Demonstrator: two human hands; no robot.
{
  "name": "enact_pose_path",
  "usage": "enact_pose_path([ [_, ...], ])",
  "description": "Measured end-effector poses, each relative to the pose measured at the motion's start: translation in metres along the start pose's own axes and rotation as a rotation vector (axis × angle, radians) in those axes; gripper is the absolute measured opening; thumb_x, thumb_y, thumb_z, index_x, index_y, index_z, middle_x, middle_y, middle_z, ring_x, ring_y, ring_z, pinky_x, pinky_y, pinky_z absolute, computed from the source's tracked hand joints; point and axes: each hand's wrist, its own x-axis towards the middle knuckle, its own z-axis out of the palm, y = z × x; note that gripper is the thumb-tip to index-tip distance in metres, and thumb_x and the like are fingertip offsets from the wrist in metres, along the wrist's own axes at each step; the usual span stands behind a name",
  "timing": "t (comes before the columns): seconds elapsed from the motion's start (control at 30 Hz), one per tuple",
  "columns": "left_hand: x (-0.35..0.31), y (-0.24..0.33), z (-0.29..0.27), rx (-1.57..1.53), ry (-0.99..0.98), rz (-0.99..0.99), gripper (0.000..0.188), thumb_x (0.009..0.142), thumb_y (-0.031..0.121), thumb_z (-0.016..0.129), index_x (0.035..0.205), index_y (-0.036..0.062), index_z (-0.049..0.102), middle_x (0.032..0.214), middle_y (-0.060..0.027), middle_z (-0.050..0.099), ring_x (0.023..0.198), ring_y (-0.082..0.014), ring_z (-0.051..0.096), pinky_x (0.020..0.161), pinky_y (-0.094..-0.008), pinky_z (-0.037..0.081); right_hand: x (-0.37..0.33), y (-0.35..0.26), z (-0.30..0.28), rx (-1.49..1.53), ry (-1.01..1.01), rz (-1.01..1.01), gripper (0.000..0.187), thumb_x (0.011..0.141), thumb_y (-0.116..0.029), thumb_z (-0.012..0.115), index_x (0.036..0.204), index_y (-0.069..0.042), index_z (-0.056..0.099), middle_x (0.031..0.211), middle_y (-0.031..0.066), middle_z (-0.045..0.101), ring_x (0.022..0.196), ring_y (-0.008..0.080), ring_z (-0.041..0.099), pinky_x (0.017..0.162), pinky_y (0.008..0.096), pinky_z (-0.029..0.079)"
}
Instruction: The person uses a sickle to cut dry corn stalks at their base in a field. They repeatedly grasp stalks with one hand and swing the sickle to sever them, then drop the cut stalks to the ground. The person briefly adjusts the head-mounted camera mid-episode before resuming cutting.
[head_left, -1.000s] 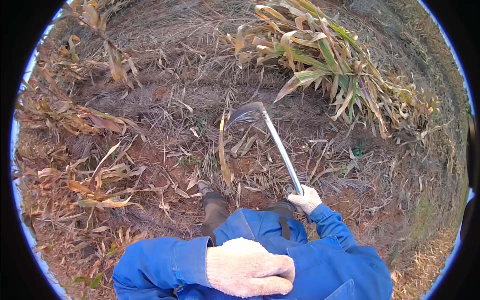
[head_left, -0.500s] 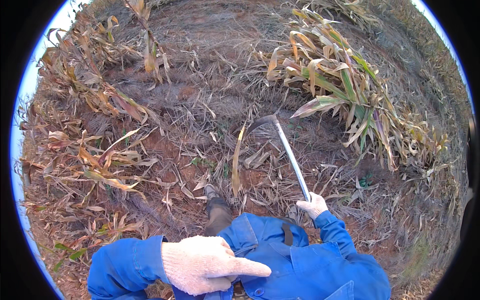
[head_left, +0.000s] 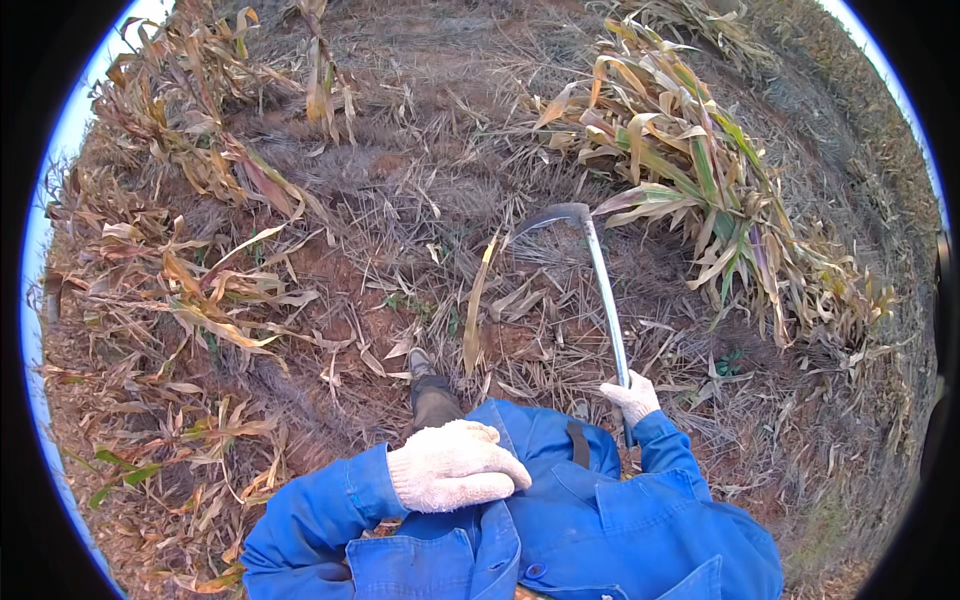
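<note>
My right hand (head_left: pixel 634 399), in a pale knit work glove, is closed around the lower part of a sickle's long silvery handle (head_left: pixel 607 290). Its dark curved blade (head_left: pixel 550 215) points left above the ground, and a long dry yellow-brown corn leaf (head_left: pixel 475 305) hangs at the tip. Against the front of my blue jacket (head_left: pixel 600 500) rests my left hand (head_left: pixel 460 467), gloved the same way. Its fingers are loosely stretched to the right, and nothing shows in them; the palm is hidden.
Cut corn stalks (head_left: pixel 715 190) lie in a heap at the right. Dry corn plants (head_left: pixel 200 290) with drooping leaves line the left side. Straw and loose leaves litter the reddish soil (head_left: pixel 390 330). One shoe (head_left: pixel 421 363) of mine shows below the hanging leaf.
My left hand has drawn upward and its pointing finger no longer sticks out alone. The sickle's blade has moved slightly up and right, still in my right hand.
</note>
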Motion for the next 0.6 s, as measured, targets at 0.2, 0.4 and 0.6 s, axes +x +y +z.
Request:
enact_pose_path([
  [0.2,0.005,0.025,0.006,-0.275,-0.132,-0.336,0.052,0.105,0.049,0.055,0.139,0.0119,0.064,0.124,-0.0130,0.071,0.117,-0.0339,0.066,0.100,-0.0409,0.051,-0.010,-0.002,0.000,-0.050,-0.029,-0.033,0.030,0.083,-0.025,0.085,0.093,-0.003,0.066,0.067,0.0038,0.063,0.050,0.0113,0.057,0.047,0.0287,0.046],
  [0.4,-0.003,0.029,0.013,-0.263,-0.314,-0.391,0.073,0.093,0.028,0.068,0.160,0.0195,0.041,0.115,-0.0099,0.069,0.104,-0.0278,0.068,0.094,-0.0384,0.052,-0.011,0.002,0.005,-0.153,-0.011,-0.025,0.034,0.080,-0.029,0.086,0.094,-0.005,0.067,0.070,0.0055,0.065,0.055,0.0116,0.059,0.051,0.0297,0.048],
  [0.6,0.001,0.037,0.008,-0.129,-0.469,-0.443,0.078,0.090,0.019,0.067,0.161,0.0249,0.037,0.114,-0.0121,0.069,0.103,-0.0332,0.070,0.090,-0.0423,0.054,-0.024,-0.005,0.013,-0.189,-0.052,-0.054,0.035,0.082,-0.027,0.085,0.096,-0.003,0.064,0.069,0.0050,0.064,0.052,0.0113,0.059,0.048,0.0297,0.049],
])
